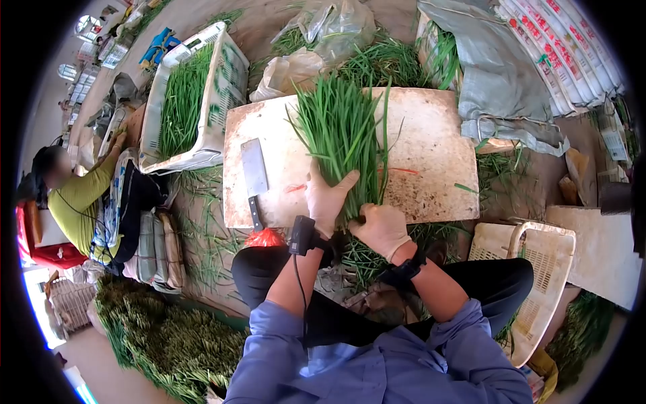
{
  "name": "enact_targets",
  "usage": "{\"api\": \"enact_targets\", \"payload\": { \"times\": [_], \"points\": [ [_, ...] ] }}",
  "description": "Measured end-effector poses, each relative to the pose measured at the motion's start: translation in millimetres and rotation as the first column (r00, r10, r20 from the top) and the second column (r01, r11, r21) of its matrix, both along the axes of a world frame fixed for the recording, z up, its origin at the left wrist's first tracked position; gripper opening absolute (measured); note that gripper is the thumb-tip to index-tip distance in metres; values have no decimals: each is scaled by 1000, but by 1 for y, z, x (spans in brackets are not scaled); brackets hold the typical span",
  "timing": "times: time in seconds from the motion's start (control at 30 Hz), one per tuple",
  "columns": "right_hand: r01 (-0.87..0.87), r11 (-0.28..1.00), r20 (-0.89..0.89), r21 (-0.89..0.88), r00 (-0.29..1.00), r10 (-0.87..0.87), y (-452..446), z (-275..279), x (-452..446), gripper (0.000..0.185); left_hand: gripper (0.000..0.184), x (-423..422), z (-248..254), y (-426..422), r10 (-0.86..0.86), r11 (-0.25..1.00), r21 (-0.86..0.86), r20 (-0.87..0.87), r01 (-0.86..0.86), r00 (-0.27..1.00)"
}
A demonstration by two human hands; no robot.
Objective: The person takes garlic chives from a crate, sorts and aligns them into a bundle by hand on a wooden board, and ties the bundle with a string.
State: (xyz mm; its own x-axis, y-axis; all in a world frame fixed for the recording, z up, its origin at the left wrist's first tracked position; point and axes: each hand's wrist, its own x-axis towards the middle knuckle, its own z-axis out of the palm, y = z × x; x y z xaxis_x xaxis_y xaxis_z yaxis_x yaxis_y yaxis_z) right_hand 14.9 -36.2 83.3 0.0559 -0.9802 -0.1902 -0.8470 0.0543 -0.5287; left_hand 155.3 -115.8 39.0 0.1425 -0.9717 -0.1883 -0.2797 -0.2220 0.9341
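A thick bunch of green chives (343, 128) lies on a stained white board (431, 128), its leaf tips pointing away from me and its lower ends at the near edge. My left hand (326, 200), in a pale glove, is wrapped round the bunch's left side, thumb across the top. Gloved as well, my right hand (381, 229) has its fingers curled against the right side of the lower ends. A cleaver (254, 174) rests on the board to the left, handle towards me. Red ties (265, 238) are heaped by its handle, and one red strip (402, 170) lies right of the bunch.
A white crate (227, 108) of chives stands beyond the board's left corner. Loose chives (383, 62) and plastic bags (343, 30) lie behind it. Another person (77, 202) works at left. Bundled greens (168, 337) cover the lower left floor; a pale basket (545, 269) sits at right.
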Motion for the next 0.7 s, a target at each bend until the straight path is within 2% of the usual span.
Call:
{"api": "enact_targets", "payload": {
  "times": [0.07,0.17,0.2,0.33,0.43,0.53,0.63,0.7],
  "points": [
    [31,1000,-2,2,1000,-31,-5,0,-7,39,105,3,-5,1,17,1000,-12,-44,-18,999],
    [-52,995,183,90,982,34,-21,9,-23,36,101,5,-10,2,26,999,-27,-90,-29,996],
    [-43,992,148,117,989,25,-26,13,-26,37,99,6,-12,3,30,999,-35,-105,-33,994],
    [-41,992,266,123,964,7,-38,-4,-37,33,93,8,-18,3,26,998,-60,-157,-36,987],
    [20,889,545,457,784,-298,-34,2,-46,28,89,9,-21,4,13,998,-50,-197,-23,980],
    [21,849,661,528,617,-426,-30,-6,-50,23,86,11,-22,5,-5,999,-33,-272,-4,962],
    [24,829,678,558,564,-472,-28,-3,-50,22,90,16,-29,3,46,998,51,-373,-28,927],
    [30,829,647,558,611,-457,-29,3,-48,23,97,19,-26,5,-41,997,55,-266,57,963]
  ]
}}
